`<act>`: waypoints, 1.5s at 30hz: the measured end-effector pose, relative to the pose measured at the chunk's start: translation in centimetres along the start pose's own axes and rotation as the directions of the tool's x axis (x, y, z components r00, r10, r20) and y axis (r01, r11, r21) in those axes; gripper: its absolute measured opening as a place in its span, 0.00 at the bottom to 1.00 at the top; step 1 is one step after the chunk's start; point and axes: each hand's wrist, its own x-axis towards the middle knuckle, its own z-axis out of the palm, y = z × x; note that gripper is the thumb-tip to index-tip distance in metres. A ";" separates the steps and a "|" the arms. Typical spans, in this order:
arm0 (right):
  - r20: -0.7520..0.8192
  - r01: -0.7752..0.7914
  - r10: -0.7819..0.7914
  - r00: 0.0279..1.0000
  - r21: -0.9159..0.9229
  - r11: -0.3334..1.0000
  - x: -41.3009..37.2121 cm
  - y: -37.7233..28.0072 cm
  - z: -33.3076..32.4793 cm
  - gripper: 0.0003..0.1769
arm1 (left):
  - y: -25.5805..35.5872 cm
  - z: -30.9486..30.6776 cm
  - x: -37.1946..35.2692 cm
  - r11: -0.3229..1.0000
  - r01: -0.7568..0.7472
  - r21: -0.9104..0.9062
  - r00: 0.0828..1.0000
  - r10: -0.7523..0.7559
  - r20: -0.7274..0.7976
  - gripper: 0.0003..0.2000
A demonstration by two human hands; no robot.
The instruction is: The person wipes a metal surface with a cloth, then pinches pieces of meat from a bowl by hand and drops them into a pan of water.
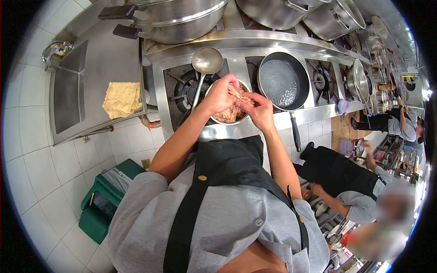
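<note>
Meat (237,93) is pinched in the fingers of both the left hand (222,94) and right hand (259,112), above a round container (226,123) near the stove's (210,133) front edge.

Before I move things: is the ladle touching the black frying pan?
Apart: the head view shows steel stovetop between the ladle and the pan.

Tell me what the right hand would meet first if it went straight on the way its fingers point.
The right hand would first meet the pale pink food at its fingertips, then probably the left hand just beyond; depth is hard to judge.
</note>
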 end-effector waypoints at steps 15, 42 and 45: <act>-0.103 -0.086 0.149 0.983 0.454 0.887 -0.1 -1.9 -1.2 0.20 | -2.2 -0.8 -2.1 0.990 0.040 -0.134 0.996 -0.050 -0.076 0.14; -0.099 -0.059 0.069 0.993 0.094 0.994 0.1 -1.2 -1.2 0.20 | -0.3 2.8 -1.8 0.799 -0.036 -0.601 0.999 0.043 -0.002 0.22; -0.093 0.078 -0.074 0.993 0.042 0.996 0.3 -0.5 -1.5 0.18 | -1.8 2.6 -1.6 0.799 0.014 -0.601 0.998 0.026 0.058 0.19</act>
